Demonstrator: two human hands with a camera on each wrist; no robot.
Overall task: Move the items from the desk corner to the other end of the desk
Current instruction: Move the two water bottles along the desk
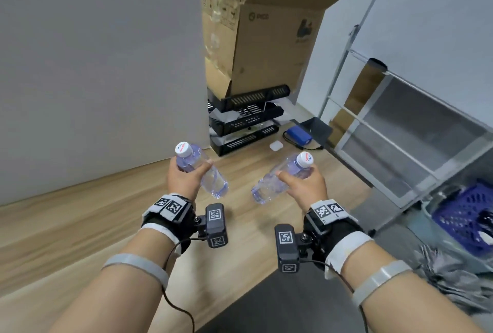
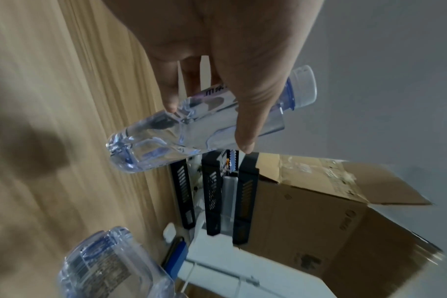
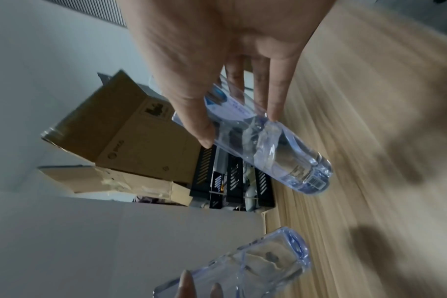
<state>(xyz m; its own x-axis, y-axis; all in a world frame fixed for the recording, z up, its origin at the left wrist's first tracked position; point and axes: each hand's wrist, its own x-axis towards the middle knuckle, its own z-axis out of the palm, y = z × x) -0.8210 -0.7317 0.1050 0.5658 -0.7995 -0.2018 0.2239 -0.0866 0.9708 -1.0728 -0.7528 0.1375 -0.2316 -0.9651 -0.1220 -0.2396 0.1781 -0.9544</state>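
Meanwhile, at the stacked black slotted trays (image 1: 245, 119), the landmark at the far end of the pale wood-grain surface (image 1: 66, 226):

Left hand: the left hand (image 1: 184, 176) curls fingers and thumb round a clear plastic water bottle with a white cap (image 1: 201, 170), held in the air short of the trays, cap tilted up and away, base pointing inward. In the left wrist view the thumb (image 2: 253, 113) lies across its barrel (image 2: 181, 129).

Right hand: the right hand (image 1: 301, 184) grips a second clear, white-capped water bottle (image 1: 280, 178), also lifted above the surface short of the trays, base angled toward the first bottle; the two are near but apart.

Above the trays: an open brown cardboard box (image 1: 269, 39) rests on top.

Beside the trays: a small white case (image 1: 276, 145), then a blue rectangular pack with a black cable (image 1: 298, 134), on the right.

Beyond the surface's right edge: a blue plastic basket (image 1: 464, 218).
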